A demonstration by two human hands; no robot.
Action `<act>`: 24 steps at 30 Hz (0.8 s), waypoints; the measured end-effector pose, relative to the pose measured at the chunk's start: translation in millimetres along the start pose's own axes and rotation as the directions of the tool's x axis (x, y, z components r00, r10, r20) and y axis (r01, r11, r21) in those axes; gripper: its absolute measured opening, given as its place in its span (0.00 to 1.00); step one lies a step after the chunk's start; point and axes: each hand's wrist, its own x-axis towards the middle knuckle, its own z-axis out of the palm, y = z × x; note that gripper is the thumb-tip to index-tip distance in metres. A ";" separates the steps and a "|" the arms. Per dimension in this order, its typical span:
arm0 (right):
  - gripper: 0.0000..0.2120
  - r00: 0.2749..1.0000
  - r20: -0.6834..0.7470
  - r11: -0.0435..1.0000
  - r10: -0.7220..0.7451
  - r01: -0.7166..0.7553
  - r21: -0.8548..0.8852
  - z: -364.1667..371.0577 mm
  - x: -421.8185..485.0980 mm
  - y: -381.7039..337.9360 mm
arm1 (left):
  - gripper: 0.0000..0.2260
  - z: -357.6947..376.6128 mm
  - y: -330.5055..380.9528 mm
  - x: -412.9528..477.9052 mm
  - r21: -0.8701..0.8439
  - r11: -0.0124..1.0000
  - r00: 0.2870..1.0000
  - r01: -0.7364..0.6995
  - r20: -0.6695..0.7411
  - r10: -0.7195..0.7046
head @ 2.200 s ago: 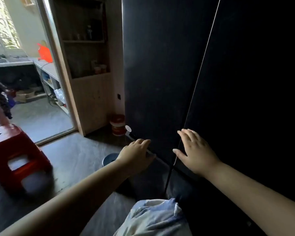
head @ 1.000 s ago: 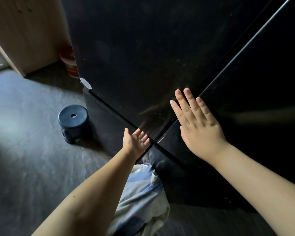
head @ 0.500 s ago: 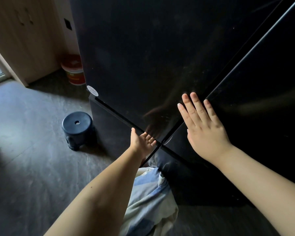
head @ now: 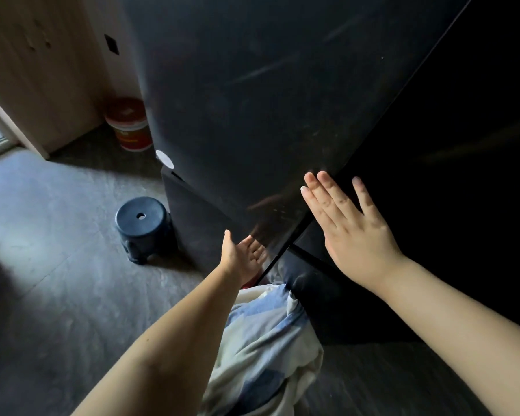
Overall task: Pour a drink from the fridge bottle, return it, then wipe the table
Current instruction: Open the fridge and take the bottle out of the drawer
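A tall black fridge fills the upper right of the head view. Its left upper door (head: 252, 100) and right upper door (head: 448, 145) meet at a thin seam. My left hand (head: 242, 255) is palm up, with its fingers reaching under the bottom edge of the left door near the seam. Flat against the right door beside the seam lies my right hand (head: 351, 232), fingers straight and spread. Neither hand holds anything. The bottle is hidden.
A small dark blue stool (head: 143, 226) stands on the grey floor just left of the fridge. A red-and-white bucket (head: 128, 124) sits behind it by a wooden cabinet (head: 36, 70). Blue-and-white clothing (head: 261, 340) shows below my arms.
The view has tilted down from the room to the fridge's lower door edges. My left hand dropped and turned palm up under the left door. My right hand stays flat on the right door.
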 end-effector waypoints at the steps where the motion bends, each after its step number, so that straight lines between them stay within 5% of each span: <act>1: 0.32 1.000 -0.030 1.000 -0.003 0.003 -0.008 -3.3 -2.6 -8.3 | 0.36 -10.3 2.2 -3.6 0.012 1.000 1.000 0.007 0.004 -0.007; 12: 0.34 0.989 -0.130 0.985 0.066 -0.044 0.168 -53.7 -1.9 -47.4 | 0.37 -38.5 27.2 -55.4 0.254 0.967 0.998 0.031 0.049 -0.044; 18: 0.30 0.972 -0.233 0.984 0.027 0.015 0.176 -61.9 0.9 -59.1 | 0.33 -18.5 60.1 -92.7 0.635 0.729 0.957 -0.257 0.059 0.286; 21: 0.33 0.969 -0.244 0.960 0.036 0.035 0.277 -65.0 2.8 -60.2 | 0.30 13.3 90.8 -141.2 0.668 0.509 0.782 -0.543 0.181 0.596; 24: 0.34 0.963 -0.266 0.862 0.039 0.102 0.496 -66.6 2.4 -55.1 | 0.34 52.8 105.4 -210.9 0.691 -0.068 0.394 -0.719 0.487 0.780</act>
